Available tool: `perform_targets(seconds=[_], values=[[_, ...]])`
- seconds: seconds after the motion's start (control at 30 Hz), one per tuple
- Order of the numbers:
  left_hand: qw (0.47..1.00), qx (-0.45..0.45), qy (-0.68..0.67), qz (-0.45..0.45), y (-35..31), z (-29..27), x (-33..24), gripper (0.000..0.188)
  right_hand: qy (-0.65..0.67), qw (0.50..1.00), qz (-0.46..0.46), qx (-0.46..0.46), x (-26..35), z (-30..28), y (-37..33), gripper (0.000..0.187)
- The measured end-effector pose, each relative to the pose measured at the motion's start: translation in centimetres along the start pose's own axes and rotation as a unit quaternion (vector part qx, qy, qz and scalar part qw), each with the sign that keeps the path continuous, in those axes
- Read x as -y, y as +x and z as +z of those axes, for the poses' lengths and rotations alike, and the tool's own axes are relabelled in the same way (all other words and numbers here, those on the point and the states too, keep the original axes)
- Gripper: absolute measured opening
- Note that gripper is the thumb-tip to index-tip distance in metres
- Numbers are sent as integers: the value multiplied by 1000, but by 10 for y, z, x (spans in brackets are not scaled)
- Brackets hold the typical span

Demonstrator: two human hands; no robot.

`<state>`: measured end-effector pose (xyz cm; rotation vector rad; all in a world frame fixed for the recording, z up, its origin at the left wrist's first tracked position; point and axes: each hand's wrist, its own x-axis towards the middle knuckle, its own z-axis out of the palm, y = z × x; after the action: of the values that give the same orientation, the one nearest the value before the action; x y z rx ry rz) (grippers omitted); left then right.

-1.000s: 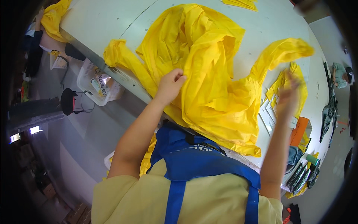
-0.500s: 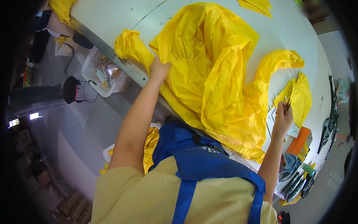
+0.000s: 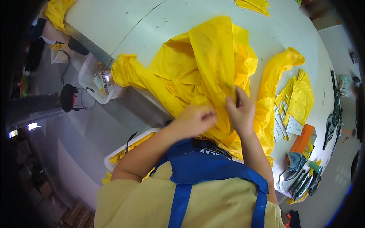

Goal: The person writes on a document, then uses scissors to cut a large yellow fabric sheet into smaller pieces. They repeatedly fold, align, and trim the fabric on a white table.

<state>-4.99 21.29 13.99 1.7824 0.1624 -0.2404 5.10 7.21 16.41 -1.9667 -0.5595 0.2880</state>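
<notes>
the garment (image 3: 213,72) lies at twelve o'clock on the table (image 3: 110,26), opened out but crumpled, none of it flat or folded. since the earlier frame the right hand (image 3: 243,114) has left the yellow pieces (image 3: 302,100) at two o'clock for the garment, fingers curled; the left hand (image 3: 194,121), blurred, has come inward. neither grip can be told.

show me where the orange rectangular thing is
The orange rectangular thing is on the right of the head view, right of the large yellow fabric, just below the white tags and above the grey-blue cloth.
</notes>
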Motion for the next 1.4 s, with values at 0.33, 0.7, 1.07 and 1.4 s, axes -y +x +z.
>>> perform_targets(seconds=[0.33, 0.7, 1.07, 1.4], values=[[942, -299, 148, 38, 60, -67, 15, 31, -200, 899, -242, 304, 4, 25, -34, 52], [807, -91, -584, 23, 21, -75, 6, 31, 18, 999, -15, 29, 30, 22, 13, 26], [942, -154, -298, 29, -21, -71, -12, 37, 256, 950, 158, 83, 8, 24, 20, 13], [961, -174, -215, -10, -26, -54, -15, 36, 198, 972, 122, 10, 3, 26, 16, 15]])
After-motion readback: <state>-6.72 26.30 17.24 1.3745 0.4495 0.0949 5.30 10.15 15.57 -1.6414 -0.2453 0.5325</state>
